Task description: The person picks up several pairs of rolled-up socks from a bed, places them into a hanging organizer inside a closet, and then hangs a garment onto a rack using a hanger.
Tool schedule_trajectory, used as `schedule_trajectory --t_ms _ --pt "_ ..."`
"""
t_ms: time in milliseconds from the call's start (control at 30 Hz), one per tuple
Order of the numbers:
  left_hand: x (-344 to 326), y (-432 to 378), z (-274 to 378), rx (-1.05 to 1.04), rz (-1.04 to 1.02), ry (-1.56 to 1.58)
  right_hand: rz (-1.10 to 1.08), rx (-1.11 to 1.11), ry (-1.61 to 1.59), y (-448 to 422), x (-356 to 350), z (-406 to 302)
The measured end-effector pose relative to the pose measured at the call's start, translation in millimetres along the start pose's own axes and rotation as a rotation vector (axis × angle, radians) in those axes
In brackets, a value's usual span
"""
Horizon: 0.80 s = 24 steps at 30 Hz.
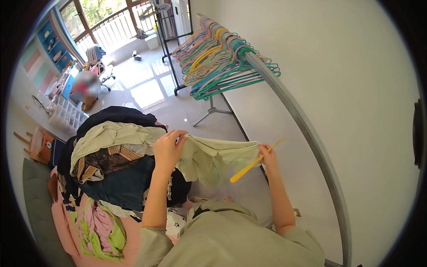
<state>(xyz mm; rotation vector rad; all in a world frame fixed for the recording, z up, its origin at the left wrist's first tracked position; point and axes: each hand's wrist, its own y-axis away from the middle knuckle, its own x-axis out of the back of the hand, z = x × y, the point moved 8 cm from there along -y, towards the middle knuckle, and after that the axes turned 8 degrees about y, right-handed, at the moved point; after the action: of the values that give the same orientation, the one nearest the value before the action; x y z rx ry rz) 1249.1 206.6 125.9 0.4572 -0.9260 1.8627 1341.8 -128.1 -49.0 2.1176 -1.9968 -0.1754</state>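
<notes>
Stretched between my hands is a pale green garment [213, 155], its upper edge pulled nearly straight and its lower part hanging in folds. My left hand [168, 150] pinches one end of that edge between thumb and fingers. At the other end, my right hand [268, 158] grips the cloth together with a yellow hanger [245, 171], which is seen edge-on and slants down to the left. Just left of my left hand rises a large heap of clothes [110, 173], with dark, pale green and patterned pieces in it.
A grey metal clothes rail [300, 113] curves along the right, bearing many coloured hangers [220, 63]. Behind it stands a black rack [165, 50]. The bed [130, 233] carries a pink and lime-green cloth [100, 227]. Clear plastic drawers [68, 113] sit at the far left.
</notes>
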Motion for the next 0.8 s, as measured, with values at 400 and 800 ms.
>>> schedule_trajectory --t_ms 400,800 --pt "-39 23 66 -0.225 -0.103 -0.108 -0.166 -0.26 -0.381 23 -5 24" --pt "-16 20 53 -0.26 -0.156 -0.109 0.036 -0.207 -0.564 40 -52 5"
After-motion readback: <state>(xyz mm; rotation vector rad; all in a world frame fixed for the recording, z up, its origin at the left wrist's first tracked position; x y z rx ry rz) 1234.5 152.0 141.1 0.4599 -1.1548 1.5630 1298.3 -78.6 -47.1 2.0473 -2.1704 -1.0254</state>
